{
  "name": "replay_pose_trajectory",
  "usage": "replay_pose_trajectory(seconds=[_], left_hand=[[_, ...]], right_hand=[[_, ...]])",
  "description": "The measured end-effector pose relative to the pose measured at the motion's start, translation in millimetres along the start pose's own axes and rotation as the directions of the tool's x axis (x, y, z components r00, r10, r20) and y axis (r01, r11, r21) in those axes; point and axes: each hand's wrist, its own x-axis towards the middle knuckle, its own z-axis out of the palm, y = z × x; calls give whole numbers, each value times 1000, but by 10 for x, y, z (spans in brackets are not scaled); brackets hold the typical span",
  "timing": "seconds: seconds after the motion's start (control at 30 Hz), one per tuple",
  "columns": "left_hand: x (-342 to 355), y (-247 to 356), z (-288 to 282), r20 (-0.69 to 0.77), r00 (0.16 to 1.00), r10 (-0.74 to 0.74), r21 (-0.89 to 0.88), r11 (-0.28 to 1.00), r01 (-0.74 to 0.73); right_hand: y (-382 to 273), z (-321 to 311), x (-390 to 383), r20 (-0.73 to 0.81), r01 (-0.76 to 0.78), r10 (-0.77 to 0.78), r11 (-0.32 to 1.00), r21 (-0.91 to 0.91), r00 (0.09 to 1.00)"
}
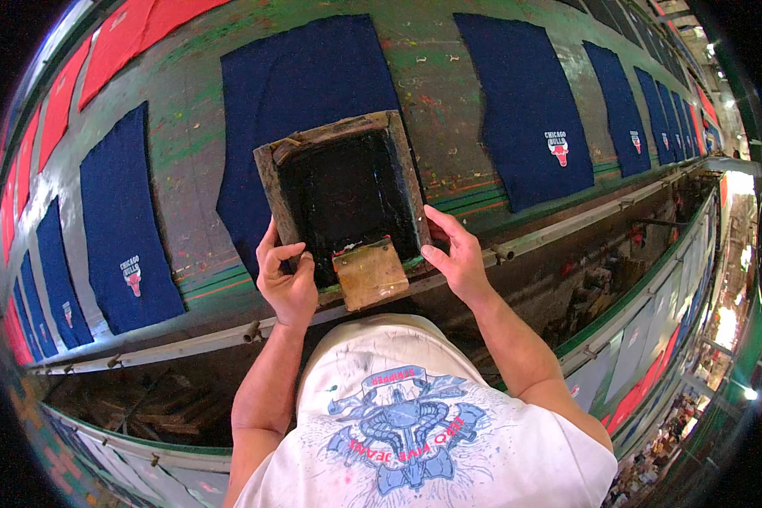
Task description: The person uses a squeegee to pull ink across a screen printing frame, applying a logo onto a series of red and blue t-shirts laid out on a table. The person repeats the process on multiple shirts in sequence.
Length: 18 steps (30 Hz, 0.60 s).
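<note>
A wooden screen-printing frame [408, 182] with a dark, ink-stained inside lies over a dark blue fabric piece [309, 72] on the long table. At its lower left side my left hand [288, 275] is closed on the edge, thumb and forefinger bent towards each other. My right hand [455, 254] grips the lower right corner, thumb on top and fingers along the outer side. Between the hands, a flat tan squeegee [371, 275] rests inside the frame at the near end, sticking out over the near rim. The fabric directly under the frame is hidden.
More dark blue pieces with a small red and white print, such as the right one [525, 110] and left one [127, 229], lie along the green-grey table [432, 76]. Red pieces [135, 42] are at the far left. A metal rail [559, 233] runs along the near edge.
</note>
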Motion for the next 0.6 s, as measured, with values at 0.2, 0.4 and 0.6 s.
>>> replay_pose_trajectory(seconds=[0.2,0.4,0.6], left_hand=[[21,-36,3,5,997,-78,-59,995,78],[29,-56,7,1,990,-141,-105,984,141],[37,-71,15,-3,994,-112,-79,991,112]], right_hand=[[-19,-3,12,-2,10,-10,1000,-10,1000],[23,12,17,-35,20,-19,1000,16,999],[37,13,9,-48,13,-13,1000,9,999]])
